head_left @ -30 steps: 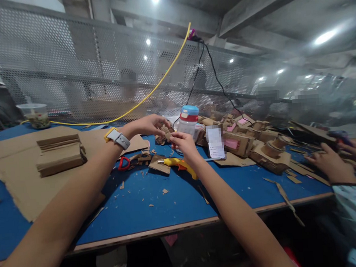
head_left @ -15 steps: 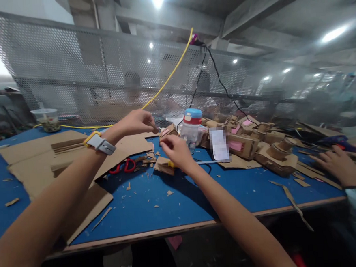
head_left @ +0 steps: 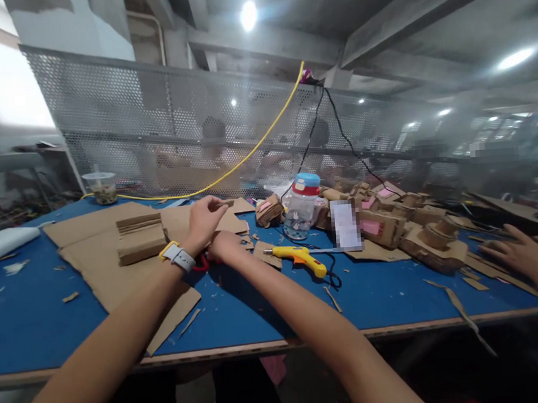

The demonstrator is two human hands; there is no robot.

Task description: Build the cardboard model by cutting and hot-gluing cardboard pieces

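Note:
My left hand (head_left: 206, 220), with a pale watch (head_left: 177, 255) on its wrist, is raised over the cardboard sheet (head_left: 93, 263). Its fingers are closed in a pinch, and I cannot make out what lies between them. Just below and to its right is my right hand (head_left: 227, 246), bent down at the red-handled scissors (head_left: 202, 262). Its fingers are hidden, so any grip on the scissors cannot be told. Right of that hand a yellow glue gun (head_left: 298, 258) lies on the blue table (head_left: 259, 319), its nozzle over a cardboard scrap (head_left: 269, 258).
A clear bottle with a blue lid (head_left: 298, 208) stands behind the glue gun. Cardboard models (head_left: 383, 221) and a white paper (head_left: 345, 225) are to the right, near another person's hand (head_left: 528, 257). A folded cardboard piece (head_left: 140, 238) and a plastic cup (head_left: 101, 187) are at left.
My right hand has moved left from the glue gun to the scissors, leaving the gun in full view. My left hand is lower, closer to the right one. The view has shifted left.

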